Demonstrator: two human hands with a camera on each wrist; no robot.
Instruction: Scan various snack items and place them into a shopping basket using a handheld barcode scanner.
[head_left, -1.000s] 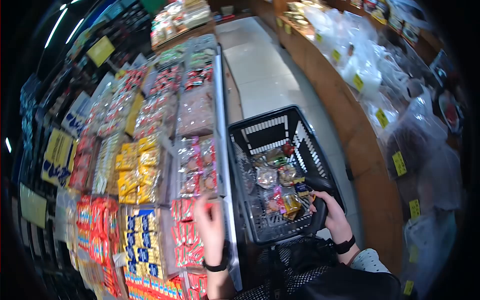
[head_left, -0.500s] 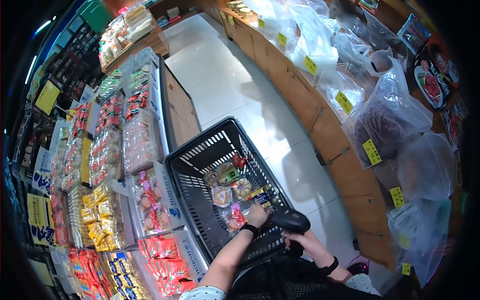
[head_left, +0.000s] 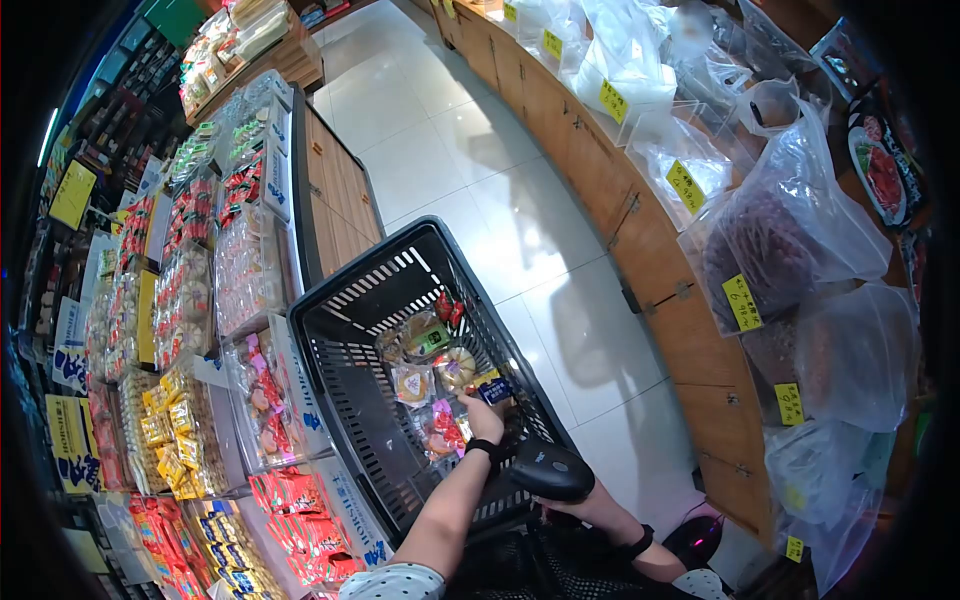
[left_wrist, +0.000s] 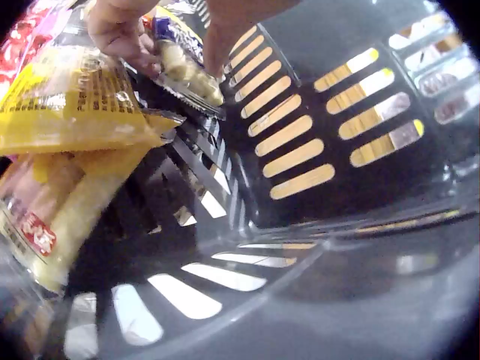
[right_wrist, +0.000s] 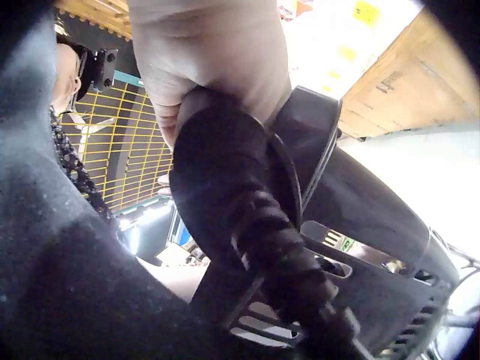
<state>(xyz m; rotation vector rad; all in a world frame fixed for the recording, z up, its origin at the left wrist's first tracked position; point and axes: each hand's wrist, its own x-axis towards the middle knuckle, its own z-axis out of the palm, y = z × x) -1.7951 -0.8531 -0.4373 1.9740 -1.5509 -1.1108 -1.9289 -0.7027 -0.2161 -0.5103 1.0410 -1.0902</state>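
My left hand (head_left: 484,424) reaches down into a black slatted shopping basket (head_left: 360,262). In the left wrist view its thumb and fingers pinch a small blue and clear snack packet (left_wrist: 184,64) by the basket wall. A yellow snack packet (left_wrist: 75,101) lies beside it. Also in the basket are a pink-red packet (head_left: 445,428), a round pastry-like item in clear wrap (head_left: 457,369), a green-labelled packet (head_left: 430,340) and a red item (head_left: 450,310). My right hand (head_left: 590,505) grips the basket's black handle (right_wrist: 217,157), partly hidden behind its thick end in the head view.
To the left, a display stand holds rows of packaged snacks, such as red packets (head_left: 305,515) and yellow packets (head_left: 175,425). On the right runs a wooden counter (head_left: 690,360) with plastic-covered goods and yellow price tags (head_left: 742,303). A tiled aisle (head_left: 480,190) lies between them.
My left hand has moved from over the snack display into the basket and now pinches the blue packet. The right hand stays on the handle. The view has turned rightward.
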